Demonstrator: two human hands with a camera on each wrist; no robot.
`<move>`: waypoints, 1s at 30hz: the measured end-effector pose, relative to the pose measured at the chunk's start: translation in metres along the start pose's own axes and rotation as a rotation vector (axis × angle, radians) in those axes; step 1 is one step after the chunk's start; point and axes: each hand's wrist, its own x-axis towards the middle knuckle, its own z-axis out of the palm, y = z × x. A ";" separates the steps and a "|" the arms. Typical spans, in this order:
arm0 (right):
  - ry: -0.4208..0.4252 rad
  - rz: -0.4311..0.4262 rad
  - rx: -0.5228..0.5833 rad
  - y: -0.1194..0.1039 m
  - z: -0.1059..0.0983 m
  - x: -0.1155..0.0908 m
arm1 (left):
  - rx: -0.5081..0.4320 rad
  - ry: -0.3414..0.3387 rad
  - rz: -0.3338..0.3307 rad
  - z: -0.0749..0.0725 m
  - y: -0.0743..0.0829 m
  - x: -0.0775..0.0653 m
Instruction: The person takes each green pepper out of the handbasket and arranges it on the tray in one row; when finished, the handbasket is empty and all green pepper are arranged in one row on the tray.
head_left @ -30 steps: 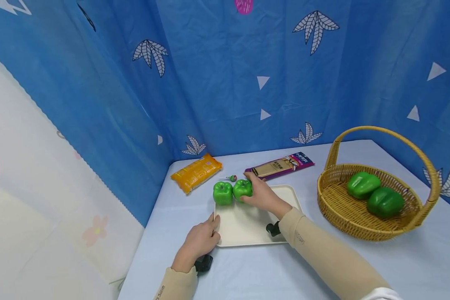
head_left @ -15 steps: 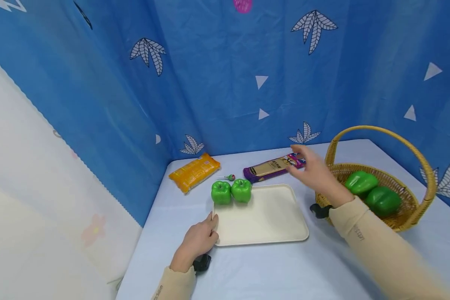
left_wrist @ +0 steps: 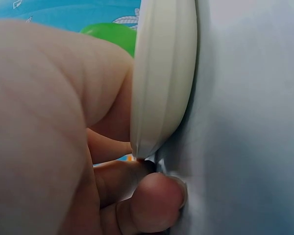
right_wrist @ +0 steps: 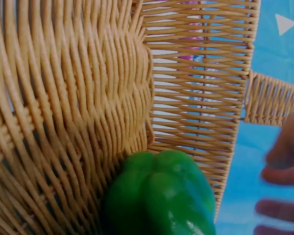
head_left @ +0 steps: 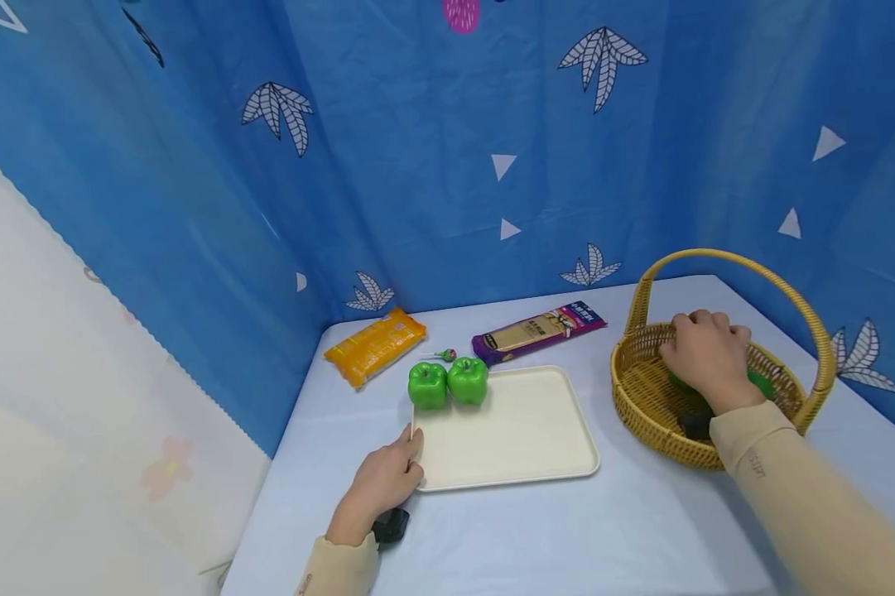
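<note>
At the near-left corner of a cream tray (head_left: pixel 507 447), my left hand (head_left: pixel 378 478) pinches the rim. The left wrist view shows the thumb and fingers around the tray's edge (left_wrist: pixel 164 73). Two green bell peppers (head_left: pixel 427 386) stand side by side at the tray's far-left corner. My right hand (head_left: pixel 708 354) is over the wicker basket (head_left: pixel 652 418), covering most of the peppers inside. In the right wrist view, a green bell pepper (right_wrist: pixel 161 196) lies against the basket wall, and the blurred fingers (right_wrist: pixel 286 171) are apart from it, holding nothing.
An orange packet (head_left: pixel 376 346) lies at the back left, with a lollipop (head_left: pixel 447 355) near it. Behind the tray is a purple noodle packet (head_left: pixel 538 331). The basket's tall handle (head_left: pixel 745 263) arches over its opening. A blue patterned curtain (head_left: pixel 447 165) hangs behind the table.
My right hand has left the pepper at the tray's far-left corner and moved right, past the noodle packet, to over the basket. The left hand stays on the tray's rim.
</note>
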 end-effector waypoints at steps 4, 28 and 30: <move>-0.091 0.095 0.015 0.008 0.009 -0.002 | -0.008 0.001 0.002 0.002 0.000 -0.001; -0.392 0.050 0.230 0.006 0.021 0.005 | -0.003 0.000 0.000 -0.001 0.003 0.000; -0.394 0.055 0.260 0.007 0.022 0.005 | -0.003 0.003 -0.001 -0.001 0.003 0.000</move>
